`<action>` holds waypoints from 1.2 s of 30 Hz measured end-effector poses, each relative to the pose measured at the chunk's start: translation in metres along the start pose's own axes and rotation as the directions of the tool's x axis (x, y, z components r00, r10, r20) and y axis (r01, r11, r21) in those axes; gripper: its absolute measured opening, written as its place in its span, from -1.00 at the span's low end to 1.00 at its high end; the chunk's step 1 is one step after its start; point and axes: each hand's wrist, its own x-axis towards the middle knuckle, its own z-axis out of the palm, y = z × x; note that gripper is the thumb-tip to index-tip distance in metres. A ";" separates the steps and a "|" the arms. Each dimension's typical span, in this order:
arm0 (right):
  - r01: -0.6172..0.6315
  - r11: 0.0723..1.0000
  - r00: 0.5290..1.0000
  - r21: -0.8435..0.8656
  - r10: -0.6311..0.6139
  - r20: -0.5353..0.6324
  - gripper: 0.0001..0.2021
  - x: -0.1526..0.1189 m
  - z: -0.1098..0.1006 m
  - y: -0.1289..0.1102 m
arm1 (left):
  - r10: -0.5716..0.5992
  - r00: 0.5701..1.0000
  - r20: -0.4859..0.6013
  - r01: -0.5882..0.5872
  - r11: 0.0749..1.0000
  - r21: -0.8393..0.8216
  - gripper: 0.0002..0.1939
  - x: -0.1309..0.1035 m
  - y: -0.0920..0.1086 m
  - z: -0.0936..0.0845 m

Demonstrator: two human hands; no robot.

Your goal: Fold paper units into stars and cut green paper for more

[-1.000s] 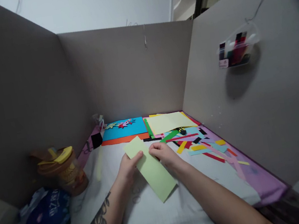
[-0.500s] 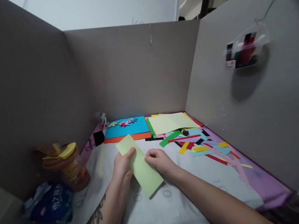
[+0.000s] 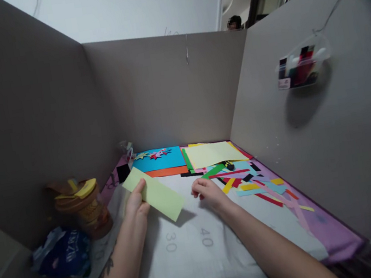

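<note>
A pale green rectangle of paper (image 3: pixel 155 194) slants above the white numbered mat. My left hand (image 3: pixel 136 202) is closed on its left side, with the thumb on the upper face and the other fingers beneath. To the right of the paper, apart from it, my right hand (image 3: pixel 210 192) hovers over the mat with its fingers curled in. Nothing shows in that hand. Nearest to it lie coloured paper strips (image 3: pixel 240 187) in a loose pile.
Paper stars (image 3: pixel 156 154) rest on a blue sheet (image 3: pixel 159 162) at the back. Beside it is a stack of pale sheets (image 3: pixel 212 153). A brown tub (image 3: pixel 87 211) and a blue bag (image 3: pixel 64 253) stand left. Grey panels (image 3: pixel 170 89) enclose the table. A person's head shows beyond.
My right hand has let go of the green paper and moved slightly right. My left hand has carried the paper leftward and turned it closer to level.
</note>
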 end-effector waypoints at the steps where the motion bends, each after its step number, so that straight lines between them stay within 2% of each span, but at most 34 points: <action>1: 0.015 1.000 1.000 0.006 -0.015 0.007 -0.86 0.000 0.002 0.000 | -0.030 0.999 0.039 0.029 0.999 0.023 -0.84 -0.003 -0.006 0.001; 4: 0.067 0.998 0.992 0.004 -0.067 0.104 -0.76 -0.003 0.013 0.002 | 0.072 0.996 0.058 -0.076 0.995 0.061 -0.75 -0.013 -0.024 0.005; 6: 0.104 0.993 0.986 -0.049 -0.096 0.134 -0.80 -0.006 0.019 0.003 | 0.134 0.983 0.126 -0.146 0.985 0.092 -0.71 -0.019 -0.031 0.007; 9: 0.194 0.958 0.981 -0.212 -0.190 0.041 -0.87 -0.008 0.018 0.002 | 0.249 0.936 0.247 -0.291 0.944 0.152 -0.56 -0.028 -0.027 0.010; 10: 0.240 0.927 0.966 -0.287 -0.257 -0.021 -0.87 -0.008 0.014 0.001 | 0.337 0.909 0.245 -0.386 0.903 0.190 -0.47 -0.031 -0.024 0.010; 11: 0.289 0.880 0.937 -0.376 -0.342 -0.079 -0.87 -0.007 0.010 0.001 | 0.459 0.861 0.220 -0.504 0.827 0.248 -0.37 -0.034 -0.020 0.010; 12: 0.332 0.815 0.892 -0.475 -0.435 -0.123 -0.86 -0.005 0.005 0.000 | 0.607 0.774 0.183 -0.629 0.703 0.330 -0.28 -0.038 -0.016 0.008; 13: 0.361 0.731 0.840 -0.579 -0.524 -0.138 -0.85 -0.003 0.000 0.000 | 0.744 0.641 0.186 -0.735 0.527 0.427 -0.24 -0.041 -0.014 0.007; 14: 0.373 0.635 0.793 -0.677 -0.597 -0.124 -0.83 -0.002 -0.004 0.000 | 0.829 0.497 0.256 -0.800 0.324 0.505 -0.28 -0.045 -0.013 0.005; 15: 0.371 0.535 0.756 -0.759 -0.649 -0.088 -0.81 -0.001 -0.007 0.001 | 0.849 0.369 0.379 -0.831 0.120 0.543 -0.38 -0.048 -0.013 0.003; 16: 0.364 0.436 0.729 -0.823 -0.684 -0.040 -0.81 -0.001 -0.009 0.001 | 0.802 0.275 0.530 -0.845 -0.061 0.531 -0.52 -0.051 -0.015 0.002; 17: 0.360 0.343 0.710 -0.868 -0.704 0.016 -0.81 -0.001 -0.009 0.001 | 0.712 0.217 0.668 -0.851 -0.197 0.486 -0.65 -0.053 -0.019 0.001; 18: 0.360 0.260 0.696 -0.896 -0.715 0.072 -0.81 -0.003 -0.007 0.000 | 0.610 0.183 0.771 -0.855 -0.289 0.431 -0.75 -0.055 -0.022 0.001; 19: 0.367 0.190 0.682 -0.911 -0.721 0.125 -0.82 -0.005 -0.005 0.000 | 0.525 0.166 0.835 -0.856 -0.344 0.387 -0.77 -0.057 -0.026 0.002; 20: 0.380 0.133 0.667 -0.915 -0.725 0.172 -0.82 -0.008 -0.001 -0.001 | 0.470 0.168 0.867 -0.852 -0.374 0.368 -0.77 -0.058 -0.030 0.002; 22: 0.414 0.063 0.640 -0.908 -0.729 0.242 -0.83 -0.013 0.006 -0.003 | 0.412 0.204 0.888 -0.845 -0.384 0.372 -0.78 -0.060 -0.034 0.004; 25: 0.455 0.027 0.609 -0.890 -0.739 0.289 -0.84 -0.016 0.013 -0.002 | 0.343 0.260 0.902 -0.844 -0.374 0.386 -0.82 -0.061 -0.032 0.006; 29: 0.475 0.024 0.590 -0.880 -0.751 0.297 -0.84 -0.013 0.010 0.002 | 0.312 0.279 0.908 -0.822 -0.412 0.394 -0.81 -0.056 -0.025 0.004; 33: 0.418 0.091 0.626 -0.904 -0.750 0.214 -0.82 -0.003 -0.012 0.004 | 0.332 0.315 0.889 -0.819 -0.379 0.432 -0.81 -0.046 -0.018 0.002; 36: 0.353 0.162 0.644 -0.922 -0.756 0.113 -0.81 0.005 -0.032 0.004 | 0.353 0.321 0.879 -0.835 -0.332 0.439 -0.81 -0.041 -0.014 0.002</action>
